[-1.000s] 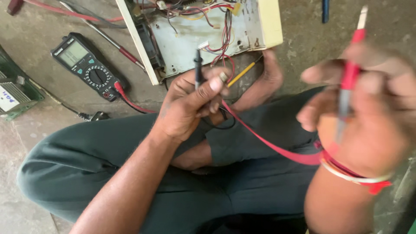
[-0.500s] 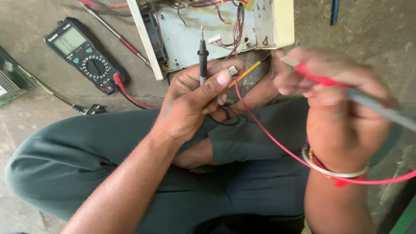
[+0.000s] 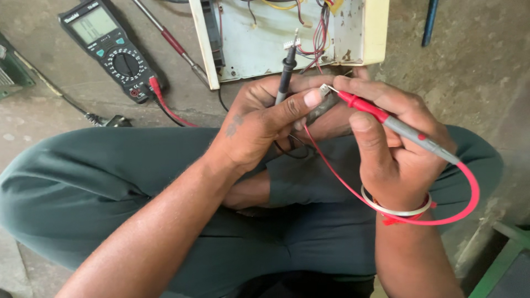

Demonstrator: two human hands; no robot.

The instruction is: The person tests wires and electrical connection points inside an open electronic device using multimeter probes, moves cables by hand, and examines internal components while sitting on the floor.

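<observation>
My left hand [image 3: 259, 124] grips a black test probe [image 3: 286, 70] upright, its tip near a small white connector [image 3: 291, 43] on the open cream device case [image 3: 287, 33]. The same hand pinches a small metal-tipped part [image 3: 324, 91] under the thumb. My right hand [image 3: 389, 149] holds a red and grey test probe [image 3: 386, 118], with its needle tip touching that small part. A red lead [image 3: 469, 193] loops from the probe around my right wrist.
A dark multimeter [image 3: 107, 47] with a dial lies on the concrete floor at upper left, red and black leads plugged in. A screwdriver [image 3: 174, 47] lies beside the case. A green board [image 3: 11, 72] is at the left edge. My crossed legs in green trousers [image 3: 110, 182] fill the foreground.
My right hand has come down and left from mid-air with the red probe, bringing its tip onto the small part in my left hand. The view has shifted slightly.
</observation>
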